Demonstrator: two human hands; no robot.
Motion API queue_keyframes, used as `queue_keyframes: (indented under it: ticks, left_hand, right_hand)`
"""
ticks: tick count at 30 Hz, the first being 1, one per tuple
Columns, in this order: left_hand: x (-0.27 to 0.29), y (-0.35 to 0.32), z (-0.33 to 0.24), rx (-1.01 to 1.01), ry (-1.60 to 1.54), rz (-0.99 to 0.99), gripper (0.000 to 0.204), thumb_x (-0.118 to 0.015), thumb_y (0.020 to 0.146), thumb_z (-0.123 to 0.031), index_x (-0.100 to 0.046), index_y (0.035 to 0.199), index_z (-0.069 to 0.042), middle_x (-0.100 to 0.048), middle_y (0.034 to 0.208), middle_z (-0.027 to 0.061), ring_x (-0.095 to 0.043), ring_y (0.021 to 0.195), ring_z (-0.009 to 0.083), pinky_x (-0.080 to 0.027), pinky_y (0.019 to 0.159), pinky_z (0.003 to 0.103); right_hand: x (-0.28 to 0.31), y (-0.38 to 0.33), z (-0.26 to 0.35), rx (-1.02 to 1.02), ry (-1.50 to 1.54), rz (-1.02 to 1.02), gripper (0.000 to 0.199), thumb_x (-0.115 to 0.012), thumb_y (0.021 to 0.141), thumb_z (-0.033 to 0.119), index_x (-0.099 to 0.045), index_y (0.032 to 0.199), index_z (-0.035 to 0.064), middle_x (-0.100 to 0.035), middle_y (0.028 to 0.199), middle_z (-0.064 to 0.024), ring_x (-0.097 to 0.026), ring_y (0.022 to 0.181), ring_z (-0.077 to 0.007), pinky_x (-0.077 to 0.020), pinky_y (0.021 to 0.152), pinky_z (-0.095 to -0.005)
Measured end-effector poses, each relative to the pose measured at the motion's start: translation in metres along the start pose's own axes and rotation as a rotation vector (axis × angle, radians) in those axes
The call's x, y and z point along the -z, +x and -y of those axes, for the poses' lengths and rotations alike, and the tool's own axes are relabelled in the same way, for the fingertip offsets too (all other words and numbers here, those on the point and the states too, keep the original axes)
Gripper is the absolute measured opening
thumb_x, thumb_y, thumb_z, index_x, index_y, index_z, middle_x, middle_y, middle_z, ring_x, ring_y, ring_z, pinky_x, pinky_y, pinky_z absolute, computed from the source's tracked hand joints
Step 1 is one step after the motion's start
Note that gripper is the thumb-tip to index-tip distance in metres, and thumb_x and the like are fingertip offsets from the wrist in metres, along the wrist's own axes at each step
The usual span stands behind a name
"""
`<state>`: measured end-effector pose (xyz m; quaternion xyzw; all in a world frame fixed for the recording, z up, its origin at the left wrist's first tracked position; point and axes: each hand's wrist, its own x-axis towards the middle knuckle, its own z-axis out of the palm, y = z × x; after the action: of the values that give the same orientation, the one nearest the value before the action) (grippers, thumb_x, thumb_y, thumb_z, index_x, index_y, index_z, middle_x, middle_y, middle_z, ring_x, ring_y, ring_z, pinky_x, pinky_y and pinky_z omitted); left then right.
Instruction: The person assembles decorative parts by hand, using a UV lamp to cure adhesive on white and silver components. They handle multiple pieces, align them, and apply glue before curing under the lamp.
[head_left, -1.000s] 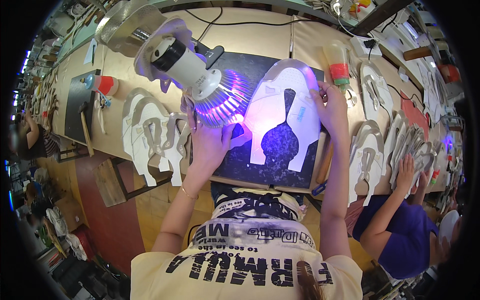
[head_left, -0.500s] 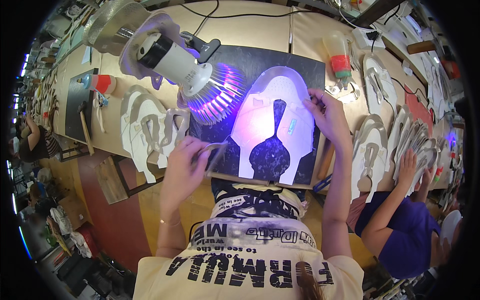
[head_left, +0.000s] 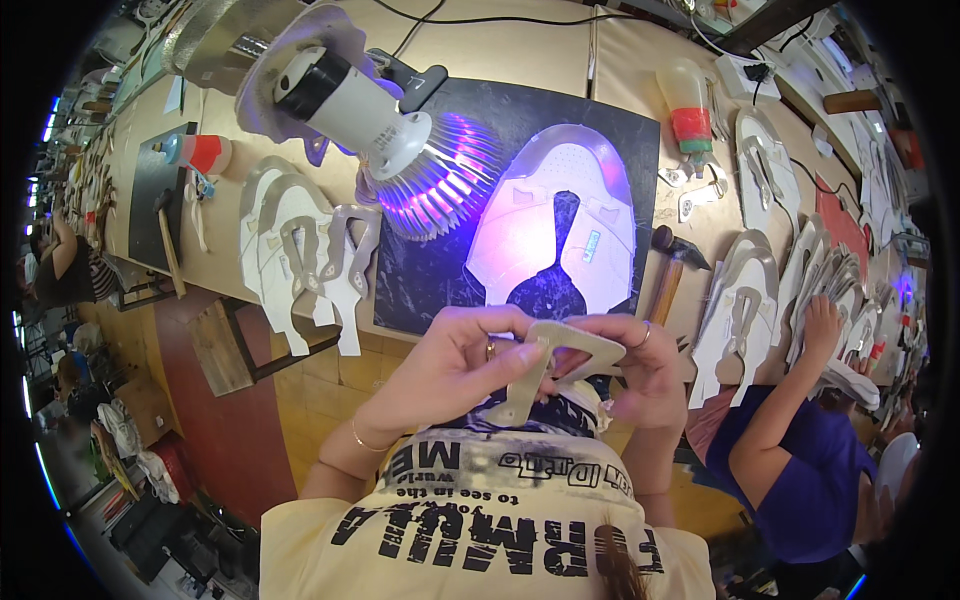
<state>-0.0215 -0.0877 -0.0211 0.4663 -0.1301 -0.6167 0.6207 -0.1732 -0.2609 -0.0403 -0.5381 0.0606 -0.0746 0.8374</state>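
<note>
Close to my body, in front of the table edge, my left hand (head_left: 455, 362) and my right hand (head_left: 648, 365) hold a beige-grey, V-shaped shoe piece (head_left: 533, 372) between them. Fingers of both hands are closed on it, and some fingertips are hidden behind it. Beyond the hands, a white shoe upper (head_left: 592, 235) with a translucent toe band lies flat on a black board (head_left: 412, 300). Its lower end is partly covered by my hands. Purple light from a finned lamp (head_left: 405, 160) falls on its left side.
More uppers (head_left: 288, 235) lie left of the board. A hammer (head_left: 672, 270) and a glue bottle (head_left: 688, 105) are to its right, beside stacked uppers (head_left: 740, 300). A second hammer (head_left: 170, 245) lies far left. A co-worker in purple (head_left: 800, 465) handles pieces at the right.
My right hand has left the upper's right edge and come down to the shoe piece. My left hand has brought that piece right and nearer my body; both hands now hold it.
</note>
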Motion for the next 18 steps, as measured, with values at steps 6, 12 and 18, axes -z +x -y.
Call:
queue_keyframes:
  ticks: [6, 12, 18]
  left_hand:
    - [0.007, 0.018, 0.032, -0.089, 0.165, -0.033, 0.015, -0.060, 0.097, -0.006, -0.060, 0.109, 0.003, -0.060, 0.096, 0.0016, -0.061, 0.088, 0.0085, -0.051, 0.080, 0.025]
    - [0.023, -0.007, 0.001, -0.119, 0.344, 0.390, 0.013, -0.063, 0.093, -0.007, -0.065, 0.104, 0.000, -0.061, 0.108, 0.0072, -0.059, 0.095, 0.0106, -0.052, 0.079, 0.027]
    - [0.031, -0.018, -0.021, -0.212, 0.594, 0.576, 0.008, -0.063, 0.091, -0.009, -0.070, 0.094, -0.005, -0.058, 0.127, 0.0162, -0.059, 0.110, 0.0272, -0.047, 0.088, 0.037]
  right_hand:
    - [0.008, -0.014, -0.017, -0.291, 0.031, -0.193, 0.025, -0.066, 0.091, 0.002, -0.063, 0.114, -0.0064, -0.065, 0.093, -0.0052, -0.061, 0.089, -0.0076, -0.0490, 0.070, -0.0182]
    - [0.126, 0.047, 0.008, -0.131, -1.226, -0.925, 0.065, -0.079, 0.080, 0.040, -0.059, 0.124, -0.0026, -0.064, 0.104, -0.0169, -0.066, 0.091, -0.0226, -0.0528, 0.079, -0.0349]
    - [0.217, 0.161, 0.037, -0.516, -1.640, -0.597, 0.093, -0.070, 0.065, 0.075, -0.064, 0.107, -0.0082, -0.070, 0.094, -0.0249, -0.069, 0.088, -0.0380, -0.0543, 0.079, -0.0433]
